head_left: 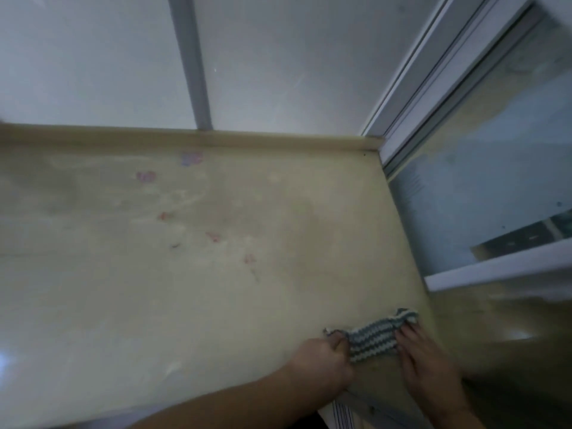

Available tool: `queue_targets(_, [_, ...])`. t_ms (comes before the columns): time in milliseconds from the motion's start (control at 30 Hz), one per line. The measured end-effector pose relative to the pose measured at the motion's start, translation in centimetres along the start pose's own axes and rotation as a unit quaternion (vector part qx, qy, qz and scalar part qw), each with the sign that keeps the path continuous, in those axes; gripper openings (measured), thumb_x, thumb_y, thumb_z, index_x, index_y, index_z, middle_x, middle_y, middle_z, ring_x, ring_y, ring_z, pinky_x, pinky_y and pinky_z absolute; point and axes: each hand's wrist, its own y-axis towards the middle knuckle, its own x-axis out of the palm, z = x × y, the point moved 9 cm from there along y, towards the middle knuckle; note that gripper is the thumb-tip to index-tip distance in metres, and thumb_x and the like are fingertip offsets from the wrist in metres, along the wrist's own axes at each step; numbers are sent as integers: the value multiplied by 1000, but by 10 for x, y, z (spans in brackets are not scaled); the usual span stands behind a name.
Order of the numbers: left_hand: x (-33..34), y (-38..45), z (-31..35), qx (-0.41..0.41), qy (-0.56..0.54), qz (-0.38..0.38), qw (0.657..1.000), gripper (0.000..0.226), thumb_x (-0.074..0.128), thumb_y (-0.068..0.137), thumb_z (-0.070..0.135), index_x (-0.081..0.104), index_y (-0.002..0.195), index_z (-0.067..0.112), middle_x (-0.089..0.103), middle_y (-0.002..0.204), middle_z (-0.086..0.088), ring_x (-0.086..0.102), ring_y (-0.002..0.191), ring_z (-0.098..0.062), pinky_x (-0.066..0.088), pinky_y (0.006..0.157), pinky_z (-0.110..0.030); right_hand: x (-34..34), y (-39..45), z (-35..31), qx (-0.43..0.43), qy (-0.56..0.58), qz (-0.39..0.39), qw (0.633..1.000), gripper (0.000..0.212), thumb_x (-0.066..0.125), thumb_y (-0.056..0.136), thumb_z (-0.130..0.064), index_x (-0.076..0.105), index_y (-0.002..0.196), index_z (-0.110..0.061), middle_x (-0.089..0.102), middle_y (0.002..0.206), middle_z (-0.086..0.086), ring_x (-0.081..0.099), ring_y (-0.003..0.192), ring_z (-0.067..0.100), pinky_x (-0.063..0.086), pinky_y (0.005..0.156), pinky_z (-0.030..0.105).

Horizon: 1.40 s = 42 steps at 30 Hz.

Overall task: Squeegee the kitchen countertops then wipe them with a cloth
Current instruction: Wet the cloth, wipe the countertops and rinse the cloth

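In the head view, a striped cloth (373,337) lies at the bench's (154,305) near right corner. The left hand (322,363) pinches its left end with curled fingers; the right hand (424,357) presses flat, fingers straight, on its right end. Wiping well likely means spreading the cloth, keeping even pressure, and working towards the reddish stains (213,236) mid-bench.

Striped grey-white cloth (373,337) lies bunched flat on the beige countertop (185,289), between both hands' fingers, touching them.
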Motion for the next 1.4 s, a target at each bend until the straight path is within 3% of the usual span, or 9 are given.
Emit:
queue_targets(133, [-6,-57,-16,0,-26,65,998,22,56,75,19,75,82,13,71,91,-3,70,81,-15,49,40,-22,7,-23,-58,-124,20,37,991,47,37,99,-32,78,95,-7,74,107,7,55,119,17,38,98,22])
queue_targets(233, [-23,-105,-39,-6,7,110,994,34,45,87,11,78,78,13,74,91,1,71,82,-12,53,45,-22,29,-36,-97,-157,48,41,986,41,43,98,-33,76,103,-9,71,114,6,51,124,19,36,103,25])
queue_targets(367, [-34,-124,-49,-63,53,146,986,58,23,98,8,79,83,14,75,95,-1,72,85,-16,58,63,-25,45,-39,-123,-144,42,34,988,47,34,99,-28,73,110,-5,67,121,14,38,133,20,30,110,33])
queue_targets(533, [-13,-123,-49,-88,-31,145,985,52,24,102,15,76,104,17,68,119,-1,64,111,-21,54,91,-33,47,-36,-122,-170,32,31,984,41,31,102,-31,48,137,-18,39,148,2,24,146,20,28,112,36])
queue_targets(667, [-12,-125,-69,-33,-68,113,991,44,28,103,20,68,120,17,59,134,2,53,126,-16,49,99,-29,52,-28,-123,-129,32,23,991,48,29,102,-32,58,131,-7,50,142,10,31,141,27,31,110,42])
queue_targets(833, [-27,-105,-109,-33,-80,131,988,46,25,104,18,68,121,14,58,134,0,56,123,-16,50,97,-28,57,2,-131,-118,42,10,992,48,28,102,-31,51,133,-2,48,143,14,33,141,31,28,115,41])
queue_targets(1100, [-47,-45,-228,-101,-42,164,980,34,54,90,14,66,122,8,61,130,-7,58,121,-22,46,99,-31,68,152,-148,-49,107,22,993,45,38,94,-20,63,125,-1,56,138,14,44,134,33,17,120,28])
queue_targets(1267, [-87,16,-337,-206,17,191,960,26,61,86,16,72,108,9,70,114,-9,65,107,-28,56,83,-35,79,292,-164,-9,152,6,988,39,52,91,-12,62,127,-4,51,142,17,41,137,32,20,117,29])
queue_targets(1400, [-107,49,-398,-313,46,204,927,29,51,91,24,74,104,12,63,113,-13,55,108,-34,51,80,-40,71,369,-167,21,178,48,983,33,59,84,-11,68,116,-11,58,131,13,53,122,27,39,101,26])
